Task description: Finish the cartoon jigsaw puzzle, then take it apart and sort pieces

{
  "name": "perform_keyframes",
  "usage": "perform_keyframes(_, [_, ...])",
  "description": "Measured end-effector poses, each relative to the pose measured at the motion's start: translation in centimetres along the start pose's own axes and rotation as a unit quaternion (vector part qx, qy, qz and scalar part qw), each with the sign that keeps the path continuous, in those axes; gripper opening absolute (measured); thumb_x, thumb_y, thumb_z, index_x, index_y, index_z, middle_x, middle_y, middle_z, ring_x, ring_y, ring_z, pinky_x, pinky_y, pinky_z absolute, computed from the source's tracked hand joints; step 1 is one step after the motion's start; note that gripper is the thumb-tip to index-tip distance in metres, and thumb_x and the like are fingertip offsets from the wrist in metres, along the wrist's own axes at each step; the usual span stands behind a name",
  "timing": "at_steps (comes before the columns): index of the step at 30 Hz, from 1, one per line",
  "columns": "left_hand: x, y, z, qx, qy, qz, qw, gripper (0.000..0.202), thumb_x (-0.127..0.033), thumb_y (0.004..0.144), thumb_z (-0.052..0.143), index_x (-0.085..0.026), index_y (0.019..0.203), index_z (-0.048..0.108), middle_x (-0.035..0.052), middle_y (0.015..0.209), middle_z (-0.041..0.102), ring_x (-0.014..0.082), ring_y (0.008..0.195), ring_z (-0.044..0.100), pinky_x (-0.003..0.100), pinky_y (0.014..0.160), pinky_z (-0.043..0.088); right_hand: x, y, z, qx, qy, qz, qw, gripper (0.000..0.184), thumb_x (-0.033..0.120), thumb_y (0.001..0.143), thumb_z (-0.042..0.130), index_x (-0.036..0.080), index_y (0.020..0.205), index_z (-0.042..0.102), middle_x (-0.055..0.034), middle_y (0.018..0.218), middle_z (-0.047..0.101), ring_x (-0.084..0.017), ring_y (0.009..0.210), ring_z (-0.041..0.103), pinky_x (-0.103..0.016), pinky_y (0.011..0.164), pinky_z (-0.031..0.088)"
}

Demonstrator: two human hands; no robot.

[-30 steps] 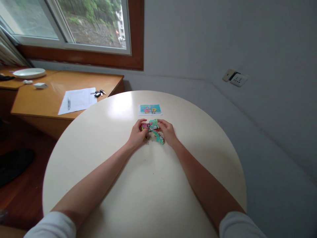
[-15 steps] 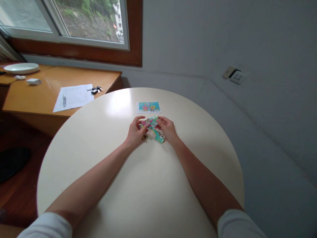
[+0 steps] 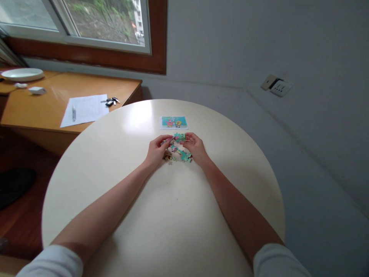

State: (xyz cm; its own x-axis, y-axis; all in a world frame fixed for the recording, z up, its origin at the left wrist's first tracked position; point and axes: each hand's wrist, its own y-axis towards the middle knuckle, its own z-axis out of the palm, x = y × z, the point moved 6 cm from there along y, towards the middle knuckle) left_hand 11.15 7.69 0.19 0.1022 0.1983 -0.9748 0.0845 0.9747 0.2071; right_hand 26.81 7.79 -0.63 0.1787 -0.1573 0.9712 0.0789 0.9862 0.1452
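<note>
Clump has split further over the last second, more loose pieces (image 3: pixel 184 156), left hand (image 3: pixel 156 151) and right hand (image 3: pixel 196 148) grip pinching the upper puzzle chunk (image 3: pixel 180 137).

Wall (image 3: pixel 219 46): pale grey-blue, plain, with a faint line along its lower part. Socket (image 3: pixel 281 88): white, tilted in view, beside a beige plate (image 3: pixel 268 82). Window (image 3: pixel 65 23): sliding, pale sashes, brown frame (image 3: pixel 157 38); greenery (image 3: pixel 100 19) and a building (image 3: pixel 139 19) outside. Curtain (image 3: pixel 8 54): light, far left. Desk (image 3: pixel 57 82): orange-brown wood, under the window. Table (image 3: pixel 178 231): round, white, glossy. Floor (image 3: pixel 29 223): dark reddish-brown; a black rounded object (image 3: pixel 17 188) at left, unidentified. Light: daylight, glare on the table's far left.
</note>
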Motion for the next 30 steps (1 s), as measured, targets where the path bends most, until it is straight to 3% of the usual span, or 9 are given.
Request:
perform_keyframes(7, [-0.14,0.1,-0.12,-0.022,-0.01,0.035,0.999,0.033,-0.038,0.065,0.071,-0.016,0.087,0.061,0.0032,0.082,0.065,0.0129,0.073,0.06,0.025,0.068,0.048,-0.12,0.18,-0.28,-0.006,-0.014,-0.018,1.0,0.021,0.02,0.053,0.072,0.019,0.068,0.057,0.0039,0.069,0.058,-0.011,0.069,0.055,-0.025,0.068,0.044])
perform_keyframes(13, [-0.31,-0.11,-0.16,-0.026,-0.004,0.009,1.0,0.034,-0.04,0.065,0.069,-0.017,0.087,0.056,-0.0046,0.061,0.054,0.0082,0.05,0.052,0.021,0.05,0.041,-0.76,0.23,-0.44,-0.018,-0.003,0.012,1.0,0.023,0.027,0.058,0.07,0.019,0.076,0.058,0.0026,0.074,0.062,-0.012,0.069,0.059,-0.025,0.065,0.044])
perform_keyframes(19, [-0.34,0.0,-0.35,-0.037,0.021,0.02,0.999,0.024,-0.036,0.068,0.064,-0.017,0.083,0.058,-0.0047,0.056,0.053,0.0082,0.047,0.049,0.021,0.048,0.038,-0.84,0.32,-0.4,-0.006,0.004,0.025,1.0,0.03,0.032,0.058,0.074,0.019,0.081,0.06,0.0036,0.066,0.062,-0.01,0.057,0.055,-0.024,0.057,0.041])
perform_keyframes(24, [-0.01,0.12,-0.64,-0.048,0.033,0.018,0.998,0.021,-0.03,0.07,0.06,-0.016,0.083,0.065,0.0001,0.068,0.062,0.0104,0.058,0.054,0.022,0.054,0.043,-0.54,0.22,-0.35,0.006,0.044,0.024,0.999,0.029,0.031,0.057,0.074,0.02,0.082,0.062,0.0041,0.068,0.063,-0.009,0.056,0.053,-0.023,0.056,0.04])
perform_keyframes(30, [0.42,0.02,0.03,-0.001,0.002,-0.02,1.0,0.028,-0.034,0.069,0.062,-0.014,0.088,0.068,0.0049,0.083,0.067,0.0146,0.07,0.059,0.025,0.061,0.047,-0.7,0.2,-0.3,0.01,0.011,0.026,1.0,0.03,0.033,0.057,0.074,0.019,0.081,0.064,0.0033,0.067,0.063,-0.01,0.057,0.053,-0.024,0.056,0.04])
